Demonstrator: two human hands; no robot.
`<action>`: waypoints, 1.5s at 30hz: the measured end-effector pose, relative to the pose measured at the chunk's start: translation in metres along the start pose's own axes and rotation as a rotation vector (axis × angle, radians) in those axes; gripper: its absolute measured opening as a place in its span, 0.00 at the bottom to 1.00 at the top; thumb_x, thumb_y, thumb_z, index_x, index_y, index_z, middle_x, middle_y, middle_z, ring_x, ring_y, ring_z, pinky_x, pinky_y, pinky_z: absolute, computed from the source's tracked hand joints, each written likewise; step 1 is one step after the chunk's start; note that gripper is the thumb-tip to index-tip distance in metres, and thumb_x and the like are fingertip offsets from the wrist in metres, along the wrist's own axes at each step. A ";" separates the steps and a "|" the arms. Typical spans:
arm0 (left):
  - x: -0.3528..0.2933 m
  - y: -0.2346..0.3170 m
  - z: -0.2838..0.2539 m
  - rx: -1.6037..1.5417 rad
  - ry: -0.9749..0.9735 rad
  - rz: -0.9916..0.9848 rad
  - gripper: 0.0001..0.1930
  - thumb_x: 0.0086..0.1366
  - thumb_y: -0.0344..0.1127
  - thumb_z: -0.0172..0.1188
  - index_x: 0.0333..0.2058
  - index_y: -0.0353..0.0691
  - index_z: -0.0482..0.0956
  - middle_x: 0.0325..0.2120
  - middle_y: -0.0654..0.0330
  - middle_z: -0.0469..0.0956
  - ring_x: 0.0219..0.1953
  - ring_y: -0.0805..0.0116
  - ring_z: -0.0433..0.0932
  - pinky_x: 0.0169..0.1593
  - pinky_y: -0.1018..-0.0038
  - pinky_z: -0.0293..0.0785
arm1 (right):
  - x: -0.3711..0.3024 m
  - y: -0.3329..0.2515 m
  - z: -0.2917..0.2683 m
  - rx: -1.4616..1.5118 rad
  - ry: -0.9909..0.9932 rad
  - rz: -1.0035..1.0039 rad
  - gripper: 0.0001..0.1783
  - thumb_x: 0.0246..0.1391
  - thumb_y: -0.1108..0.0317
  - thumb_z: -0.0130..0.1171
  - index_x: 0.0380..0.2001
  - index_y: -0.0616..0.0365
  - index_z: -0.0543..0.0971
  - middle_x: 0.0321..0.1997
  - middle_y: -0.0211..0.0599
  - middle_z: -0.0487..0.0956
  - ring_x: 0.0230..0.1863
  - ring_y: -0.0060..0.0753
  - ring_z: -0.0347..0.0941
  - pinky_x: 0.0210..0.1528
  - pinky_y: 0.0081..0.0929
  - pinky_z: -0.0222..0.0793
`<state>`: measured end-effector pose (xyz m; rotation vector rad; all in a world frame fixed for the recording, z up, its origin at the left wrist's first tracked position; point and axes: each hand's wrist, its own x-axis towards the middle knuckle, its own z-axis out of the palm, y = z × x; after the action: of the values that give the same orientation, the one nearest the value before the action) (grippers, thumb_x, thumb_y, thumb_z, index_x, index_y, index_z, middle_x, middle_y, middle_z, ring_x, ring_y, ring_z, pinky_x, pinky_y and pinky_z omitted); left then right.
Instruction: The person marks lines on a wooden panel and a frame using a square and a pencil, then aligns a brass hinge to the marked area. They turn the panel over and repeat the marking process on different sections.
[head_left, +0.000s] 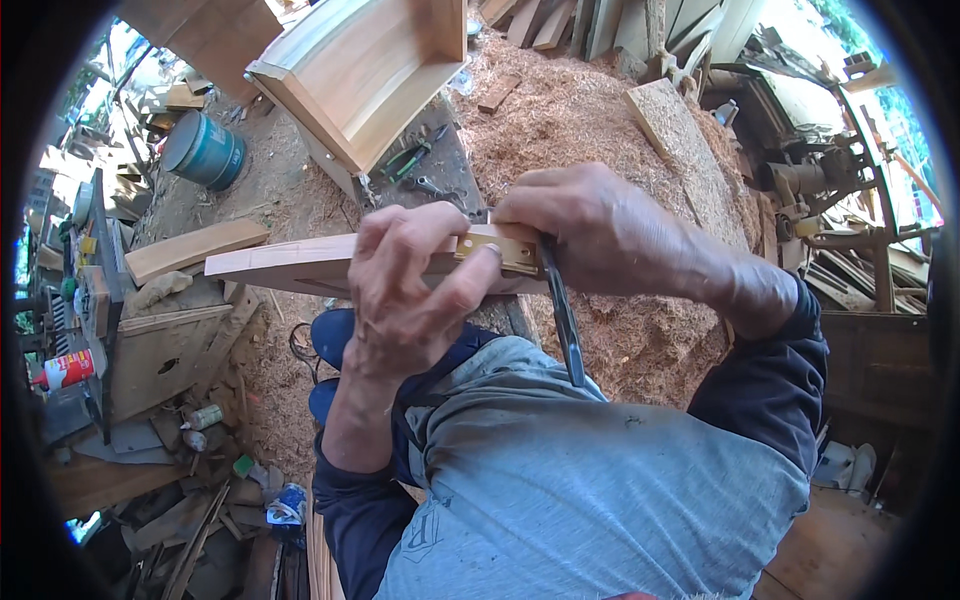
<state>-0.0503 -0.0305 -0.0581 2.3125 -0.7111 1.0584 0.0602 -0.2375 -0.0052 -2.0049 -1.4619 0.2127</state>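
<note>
A pale wooden panel (290,262) lies across in front of me, its edge facing up. Against that edge is a brass hinge (515,250) with screw holes. My left hand (405,280) is curled over the panel, fingers pressing on the hinge. At the hinge's right end, my right hand (590,225) is closed around a long dark metal tool (562,320), which sticks out below the fist toward my shirt. The tool's other end is hidden by the fist, so its kind cannot be made out.
Beyond the hands, an open wooden box frame (370,85) stands on a bench with pliers (408,160) beside it. A teal bucket (205,150) is at the left, near a cut board (195,248). Shavings (560,120) cover the ground. A red-and-white bottle (68,370) lies far left.
</note>
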 end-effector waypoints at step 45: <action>-0.003 0.028 0.010 0.105 -0.096 0.017 0.25 0.55 0.30 0.72 0.53 0.49 0.77 0.41 0.62 0.71 0.38 0.61 0.82 0.43 0.59 0.71 | -0.045 -0.008 -0.020 0.308 0.192 0.215 0.09 0.41 0.79 0.67 0.30 0.61 0.85 0.24 0.36 0.83 0.23 0.26 0.80 0.24 0.22 0.72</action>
<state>-0.0643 -0.0568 -0.0605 2.4655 -0.7291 1.0205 0.0474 -0.2849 0.0046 -1.8690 -1.0260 0.3070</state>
